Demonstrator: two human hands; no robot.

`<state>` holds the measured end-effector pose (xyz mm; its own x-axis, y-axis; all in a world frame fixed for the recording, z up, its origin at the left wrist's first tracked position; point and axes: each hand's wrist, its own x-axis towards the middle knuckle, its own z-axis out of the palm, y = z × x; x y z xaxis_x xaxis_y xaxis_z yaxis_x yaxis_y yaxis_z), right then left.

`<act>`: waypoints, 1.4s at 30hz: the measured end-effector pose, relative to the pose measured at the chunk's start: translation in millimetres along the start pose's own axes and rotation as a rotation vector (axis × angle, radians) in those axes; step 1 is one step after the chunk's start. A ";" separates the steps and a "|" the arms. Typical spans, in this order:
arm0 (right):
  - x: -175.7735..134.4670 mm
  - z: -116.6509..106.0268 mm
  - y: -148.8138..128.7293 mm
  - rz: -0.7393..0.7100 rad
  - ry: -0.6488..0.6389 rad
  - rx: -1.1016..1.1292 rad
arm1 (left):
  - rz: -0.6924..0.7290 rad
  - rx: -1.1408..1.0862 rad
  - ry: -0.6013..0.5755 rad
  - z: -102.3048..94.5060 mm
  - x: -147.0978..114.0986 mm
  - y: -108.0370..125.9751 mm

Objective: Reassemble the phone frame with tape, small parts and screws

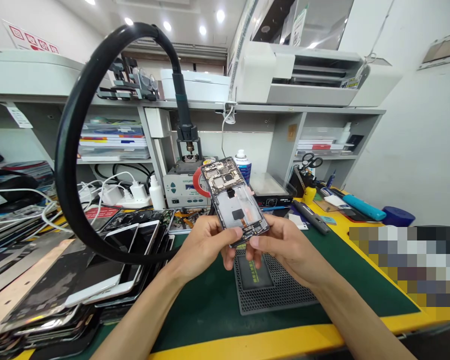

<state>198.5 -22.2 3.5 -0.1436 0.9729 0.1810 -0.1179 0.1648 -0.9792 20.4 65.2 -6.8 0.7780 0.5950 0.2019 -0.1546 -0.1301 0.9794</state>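
Observation:
Between my two hands, tilted above the bench, is an opened phone frame (234, 200) with its circuit board bare at the top and a silvery recess in the middle. My left hand (206, 242) grips its lower left side, thumb pressed on the lower board. At the lower right corner my right hand (285, 245) holds the same frame, its thumb near the bottom edge. Fingers of both hands curl underneath, partly hidden. Below them lies a black perforated mat (281, 295) with a dark flat rectangular piece (253, 272) on it.
A thick black hose (62, 150) loops at the left over stacked phones and screens (116, 270). Behind stand a grey control box (183, 187), a blue-and-white can (243, 167) and a flat heating plate (266, 186). A grey pen-like tool (310, 216) and scissors (312, 160) are at right.

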 end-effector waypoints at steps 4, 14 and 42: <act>-0.8 0.7 -0.3 0.000 0.001 -0.005 | -0.017 -0.002 0.013 1.8 0.4 -0.1; -1.9 0.2 -1.4 0.003 -0.008 -0.017 | 0.020 -0.008 -0.007 0.1 -0.8 -0.7; -0.9 0.9 -0.4 0.023 0.077 -0.047 | 0.046 0.054 -0.053 8.4 -3.9 9.4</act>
<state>197.8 -23.3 3.8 -0.0694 0.9858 0.1530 -0.0690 0.1483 -0.9865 21.0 55.0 1.6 0.8021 0.5447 0.2449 -0.1595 -0.1999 0.9668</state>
